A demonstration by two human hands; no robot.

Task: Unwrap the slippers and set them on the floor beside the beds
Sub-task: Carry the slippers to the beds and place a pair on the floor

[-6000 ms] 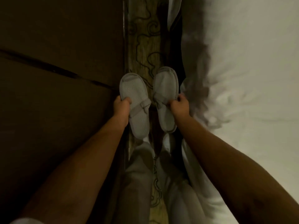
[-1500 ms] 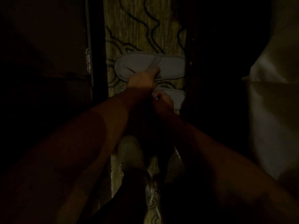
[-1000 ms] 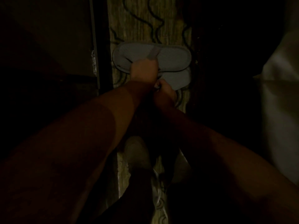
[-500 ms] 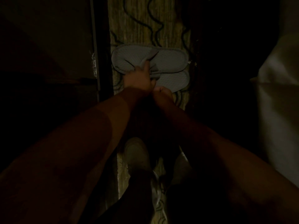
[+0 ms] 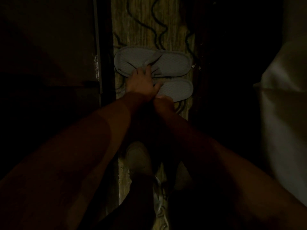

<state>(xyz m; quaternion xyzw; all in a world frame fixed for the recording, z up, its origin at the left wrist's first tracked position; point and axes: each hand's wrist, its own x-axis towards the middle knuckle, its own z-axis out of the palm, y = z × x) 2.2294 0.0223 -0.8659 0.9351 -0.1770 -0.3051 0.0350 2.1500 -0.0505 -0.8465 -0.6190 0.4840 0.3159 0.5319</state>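
Two grey slippers lie crosswise on a narrow strip of patterned carpet (image 5: 146,22), toes to the right. The far slipper (image 5: 172,63) is whole in view; my left hand (image 5: 142,83) grips its strap with fingers pinched around it. The near slipper (image 5: 176,89) lies just below it, its left part hidden under my left hand. My right hand (image 5: 163,103) rests at the near slipper's front edge, fingers curled; in the dark I cannot make out whether it grips the slipper.
A dark wooden wall or furniture side (image 5: 49,55) closes the strip on the left. A white bed sheet (image 5: 285,105) hangs at the right, beyond a dark gap. My shoes (image 5: 137,158) stand on the carpet below my arms.
The slippers came down from my hands onto the carpet and were turned crosswise. Over the last second my left hand slid back a little and pinched the far slipper's strap.
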